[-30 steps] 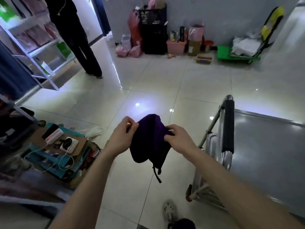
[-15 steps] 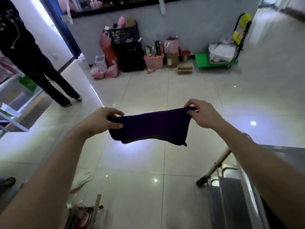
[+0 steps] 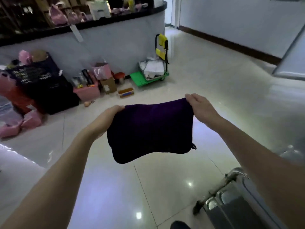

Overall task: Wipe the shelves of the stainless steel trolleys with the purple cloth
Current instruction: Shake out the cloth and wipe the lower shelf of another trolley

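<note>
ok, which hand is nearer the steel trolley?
Right. The right hand holds the purple cloth corner on the trolley side; left hand holds the opposite corner, farther off.

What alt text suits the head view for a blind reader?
A left hand and a right hand hold a purple cloth stretched by its top corners above a tiled floor; a stainless steel trolley shows at lower right.

Reaching both arms out in front, up in the air. Pinching one top corner of the purple cloth with the left hand — and the other corner with the right hand — hands apart, backs up.
</note>
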{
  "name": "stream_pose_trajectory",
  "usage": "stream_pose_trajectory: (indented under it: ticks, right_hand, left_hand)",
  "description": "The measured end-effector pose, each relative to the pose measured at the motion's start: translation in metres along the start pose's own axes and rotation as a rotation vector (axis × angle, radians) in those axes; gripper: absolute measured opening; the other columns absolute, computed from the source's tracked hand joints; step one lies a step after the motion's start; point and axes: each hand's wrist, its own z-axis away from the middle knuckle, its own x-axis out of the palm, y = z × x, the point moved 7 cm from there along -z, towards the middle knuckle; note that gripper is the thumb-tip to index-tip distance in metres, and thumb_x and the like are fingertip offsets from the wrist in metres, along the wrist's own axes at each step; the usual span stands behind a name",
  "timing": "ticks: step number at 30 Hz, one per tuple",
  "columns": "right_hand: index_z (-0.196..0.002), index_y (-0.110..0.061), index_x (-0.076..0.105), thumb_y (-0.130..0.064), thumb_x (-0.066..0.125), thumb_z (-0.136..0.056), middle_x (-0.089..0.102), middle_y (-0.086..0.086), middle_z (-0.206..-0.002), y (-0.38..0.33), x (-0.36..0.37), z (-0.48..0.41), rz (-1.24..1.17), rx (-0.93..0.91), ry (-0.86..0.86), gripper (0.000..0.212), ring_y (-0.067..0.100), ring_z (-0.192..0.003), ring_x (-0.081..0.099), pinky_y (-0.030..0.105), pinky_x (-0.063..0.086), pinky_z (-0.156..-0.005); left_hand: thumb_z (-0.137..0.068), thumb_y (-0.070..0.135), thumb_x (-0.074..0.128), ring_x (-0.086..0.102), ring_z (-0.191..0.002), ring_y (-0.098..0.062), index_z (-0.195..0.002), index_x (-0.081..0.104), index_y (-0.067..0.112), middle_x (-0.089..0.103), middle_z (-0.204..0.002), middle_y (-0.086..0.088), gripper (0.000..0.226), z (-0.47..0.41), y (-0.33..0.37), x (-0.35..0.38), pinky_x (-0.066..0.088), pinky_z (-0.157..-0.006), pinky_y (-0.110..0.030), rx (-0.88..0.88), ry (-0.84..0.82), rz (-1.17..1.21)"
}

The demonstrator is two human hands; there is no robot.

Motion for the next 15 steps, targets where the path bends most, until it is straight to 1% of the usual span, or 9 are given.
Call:
stream_pose_trajectory:
  ticks: [1,2,4,5,7,9,12,14,15]
  right_hand:
    - [-0.092,-0.022,0.065,-0.038,0.05,-0.113,0.065,-0.007,-0.089,0.007,-0.014,-0.008,0.04,0.004,0.047,0.03,0.01,-0.078,0.058,0.027,0.043,-0.069]
    - [-0.099,-0.021,0.068,-0.035,0.053,-0.112,0.069,-0.006,-0.097,0.015,-0.03,-0.015,0.051,0.011,0.092,0.024,0.011,-0.085,0.063,0.025,0.047,-0.073]
    - [-0.116,-0.018,0.072,-0.024,0.06,-0.11,0.074,-0.001,-0.112,0.035,-0.063,-0.029,0.019,0.035,0.177,0.014,0.016,-0.102,0.07,0.03,0.055,-0.089]
    - [-0.122,-0.016,0.073,-0.019,0.063,-0.109,0.075,0.003,-0.117,0.046,-0.08,-0.038,0.01,0.057,0.199,0.017,0.021,-0.109,0.071,0.036,0.057,-0.097]
    - [-0.131,-0.011,0.074,-0.012,0.067,-0.106,0.075,0.007,-0.121,0.065,-0.106,-0.057,0.076,0.1,0.194,0.026,0.027,-0.114,0.071,0.042,0.057,-0.104]
    - [-0.128,-0.013,0.077,-0.008,0.07,-0.103,0.077,0.0,-0.117,0.087,-0.13,-0.079,0.158,0.132,0.176,0.027,0.019,-0.111,0.072,0.031,0.056,-0.098]
    - [-0.105,-0.025,0.083,-0.011,0.072,-0.1,0.078,-0.015,-0.089,0.12,-0.166,-0.124,0.207,0.179,0.187,0.018,0.003,-0.081,0.069,0.012,0.048,-0.071]
    - [-0.09,-0.027,0.079,-0.013,0.073,-0.1,0.071,-0.015,-0.073,0.145,-0.187,-0.155,0.207,0.241,0.188,0.019,0.008,-0.067,0.061,0.013,0.044,-0.058]
    - [-0.087,-0.026,0.077,-0.012,0.071,-0.101,0.068,-0.016,-0.07,0.155,-0.198,-0.169,0.167,0.269,0.201,0.02,0.008,-0.066,0.059,0.015,0.046,-0.06]
  left_hand:
    - [-0.108,0.048,0.052,0.072,-0.066,-0.009,-0.088,0.082,0.037,0.076,-0.078,0.009,0.038,-0.027,0.012,0.001,0.052,-0.057,-0.023,0.042,-0.039,0.002]
    - [-0.111,0.044,0.054,0.071,-0.071,-0.009,-0.09,0.082,0.037,0.075,-0.08,0.011,0.036,-0.051,0.025,0.006,0.052,-0.062,-0.024,0.09,-0.105,-0.043]
    - [-0.11,0.035,0.062,0.074,-0.095,-0.012,-0.108,0.081,0.035,0.08,-0.1,0.009,0.02,-0.1,0.049,0.017,0.056,-0.083,-0.029,0.183,-0.227,-0.171]
    - [-0.107,0.03,0.067,0.075,-0.105,-0.011,-0.113,0.081,0.035,0.081,-0.108,0.009,0.017,-0.127,0.059,0.025,0.057,-0.092,-0.032,0.216,-0.292,-0.232]
    - [-0.101,0.022,0.075,0.076,-0.106,-0.005,-0.114,0.082,0.035,0.082,-0.11,0.012,0.019,-0.178,0.08,0.046,0.057,-0.099,-0.033,0.261,-0.38,-0.382]
    - [-0.1,0.018,0.077,0.077,-0.1,-0.003,-0.112,0.082,0.034,0.082,-0.105,0.016,0.021,-0.229,0.104,0.073,0.057,-0.098,-0.032,0.351,-0.391,-0.481]
    - [-0.102,0.013,0.072,0.075,-0.093,-0.006,-0.103,0.079,0.033,0.08,-0.095,0.014,0.021,-0.308,0.151,0.113,0.056,-0.089,-0.031,0.529,-0.268,-0.522]
    - [-0.103,0.012,0.069,0.07,-0.087,-0.003,-0.099,0.072,0.036,0.076,-0.092,0.015,0.025,-0.354,0.181,0.147,0.055,-0.083,-0.031,0.616,-0.272,-0.63]
    - [-0.103,0.012,0.068,0.068,-0.084,0.001,-0.098,0.07,0.036,0.074,-0.091,0.017,0.025,-0.374,0.195,0.162,0.055,-0.08,-0.027,0.65,-0.284,-0.653]
